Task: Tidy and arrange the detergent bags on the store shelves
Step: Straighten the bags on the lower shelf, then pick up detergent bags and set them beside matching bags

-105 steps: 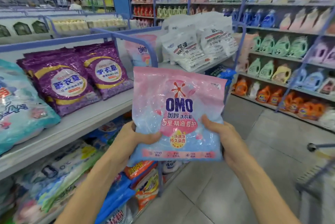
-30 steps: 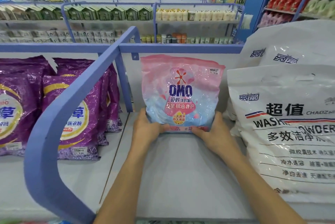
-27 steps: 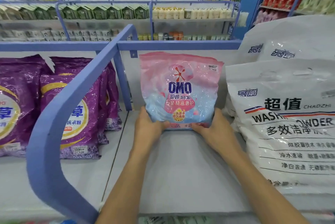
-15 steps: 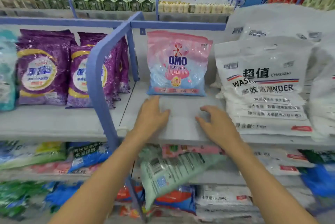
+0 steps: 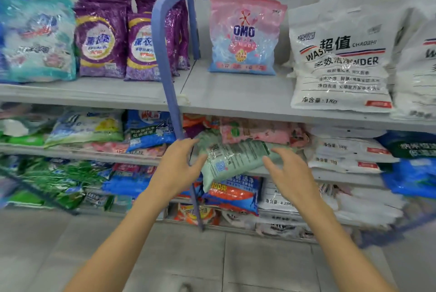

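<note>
A pink and blue OMO detergent bag (image 5: pixel 243 34) stands upright at the back of the grey top shelf (image 5: pixel 236 95), with no hand on it. One shelf lower, a pale green detergent bag (image 5: pixel 231 157) hangs tilted over the shelf edge. My left hand (image 5: pixel 175 166) is at that bag's left side and my right hand (image 5: pixel 290 173) at its right side. Both have spread, relaxed fingers and hold nothing. Whether the fingertips touch the green bag is unclear.
A blue divider rail (image 5: pixel 165 55) splits the top shelf. Purple bags (image 5: pixel 118 39) and a teal bag (image 5: pixel 37 39) stand left of it; big white washing-powder bags (image 5: pixel 339 60) lie on the right. Lower shelves hold several jumbled bags. Grey floor tiles (image 5: pixel 212 261) lie below.
Both hands let go of the OMO bag, which stays standing on the top shelf. They dropped from the shelf surface to the green bag one level down, and my view tilted lower.
</note>
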Action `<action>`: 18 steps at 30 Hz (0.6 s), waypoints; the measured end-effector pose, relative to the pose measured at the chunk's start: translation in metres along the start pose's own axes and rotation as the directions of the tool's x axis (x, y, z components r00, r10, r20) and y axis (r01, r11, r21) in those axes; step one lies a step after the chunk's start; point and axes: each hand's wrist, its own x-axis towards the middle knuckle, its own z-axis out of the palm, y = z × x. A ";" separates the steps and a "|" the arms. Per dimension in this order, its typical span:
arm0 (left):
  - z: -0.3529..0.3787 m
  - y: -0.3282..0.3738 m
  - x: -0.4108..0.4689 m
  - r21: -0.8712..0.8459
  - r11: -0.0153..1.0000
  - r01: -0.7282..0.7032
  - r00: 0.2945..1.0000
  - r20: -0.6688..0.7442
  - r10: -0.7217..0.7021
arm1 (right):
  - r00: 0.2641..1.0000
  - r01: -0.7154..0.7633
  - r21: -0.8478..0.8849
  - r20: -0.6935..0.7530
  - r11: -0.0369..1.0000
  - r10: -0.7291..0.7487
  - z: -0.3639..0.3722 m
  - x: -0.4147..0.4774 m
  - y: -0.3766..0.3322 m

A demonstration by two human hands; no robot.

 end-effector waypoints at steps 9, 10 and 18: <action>-0.051 -0.084 -0.059 -0.060 0.989 0.136 0.986 -0.091 -0.141 | 0.988 0.079 0.085 0.124 0.993 -0.089 0.068 -0.017 -0.074; -0.060 -0.094 -0.064 -0.070 0.986 0.154 0.981 -0.104 -0.161 | 0.986 0.089 0.102 0.135 0.991 -0.103 0.076 -0.016 -0.087; -0.132 -0.185 -0.110 -0.133 0.961 0.243 0.946 -0.186 -0.265 | 0.968 0.121 0.249 0.183 0.961 -0.170 0.139 -0.035 -0.206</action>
